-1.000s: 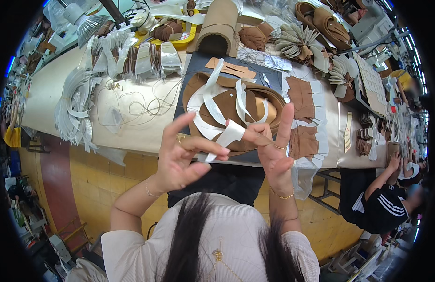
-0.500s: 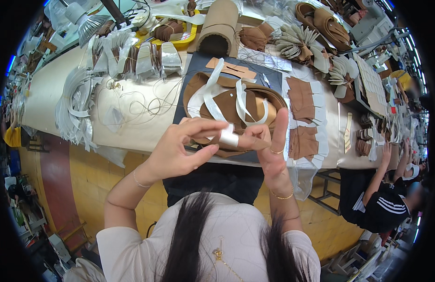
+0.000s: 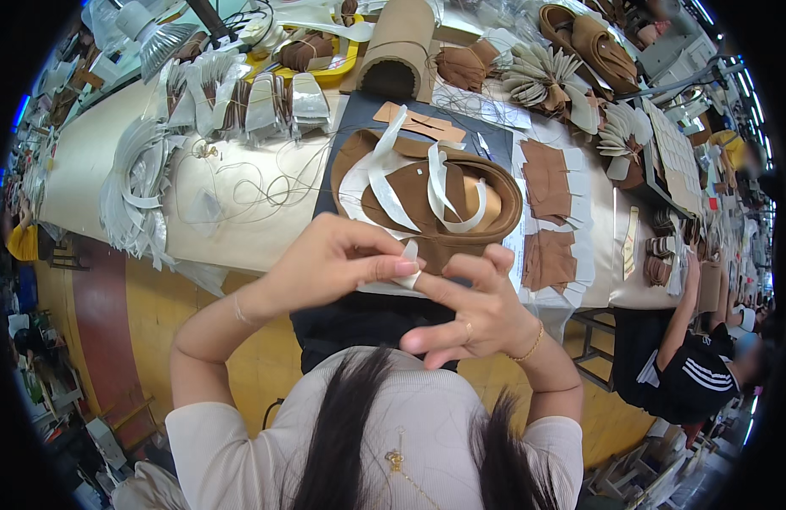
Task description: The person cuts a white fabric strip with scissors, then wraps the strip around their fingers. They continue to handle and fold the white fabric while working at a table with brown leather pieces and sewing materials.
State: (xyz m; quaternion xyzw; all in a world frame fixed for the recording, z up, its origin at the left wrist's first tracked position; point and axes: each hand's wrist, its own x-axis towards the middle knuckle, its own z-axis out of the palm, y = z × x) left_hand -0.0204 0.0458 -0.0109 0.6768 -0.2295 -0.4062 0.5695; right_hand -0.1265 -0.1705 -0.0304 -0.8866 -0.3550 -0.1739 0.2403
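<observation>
My left hand (image 3: 325,259) pinches a short piece of white tape (image 3: 411,252) between thumb and fingers. The tape lies around the tip of a finger of my right hand (image 3: 491,310), with one end sticking up. My right hand's fingers are spread, and nothing is gripped in them. Just beyond both hands, a curved brown leather piece (image 3: 509,191) with loose white strips (image 3: 382,180) lies on a dark board (image 3: 359,113). A flat tan leather piece (image 3: 420,123) and a pen-like tool (image 3: 483,146) rest at the board's far side.
Bundled white strips (image 3: 138,191) and loose thread (image 3: 265,189) lie to the left. Brown pieces on pale backing (image 3: 548,180) sit at right. A brown roll (image 3: 399,47) and yellow tray (image 3: 346,68) stand behind. Another person (image 3: 695,365) works on the right.
My right hand has turned and lowered toward me, its fingers now pointing left. My left fingers have closed in on the white tape at the fingertip.
</observation>
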